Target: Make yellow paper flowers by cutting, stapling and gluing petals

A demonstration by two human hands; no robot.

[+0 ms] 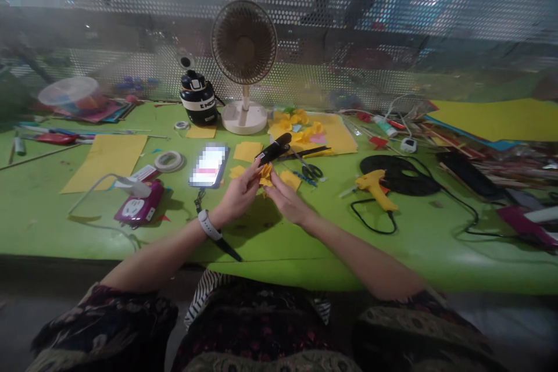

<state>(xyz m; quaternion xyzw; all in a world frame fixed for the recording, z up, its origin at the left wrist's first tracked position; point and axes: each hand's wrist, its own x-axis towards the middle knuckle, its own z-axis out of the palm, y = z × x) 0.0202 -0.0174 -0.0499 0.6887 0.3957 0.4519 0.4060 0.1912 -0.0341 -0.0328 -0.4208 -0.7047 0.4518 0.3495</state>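
Between my two hands, over the middle of the green table, is a yellow paper flower [264,175]. My left hand [240,190] grips it from the left with bent fingers. From the right, the fingers of my right hand [285,197] pinch its other side. Just behind the hands lie a black stapler-like object [274,148] and a pair of scissors [310,170]. Yellow paper pieces [291,179] lie around the hands. A lit phone [209,165] rests left of them. Farther back, finished-looking yellow paper flowers [300,125] sit on yellow sheets.
A yellow glue gun [375,187] with a black cord lies to the right, by a black flat disc [410,175]. A fan [244,46] and a dark bottle [198,102] stand at the back. On the left are a tape roll [169,161] and a purple power socket [139,204].
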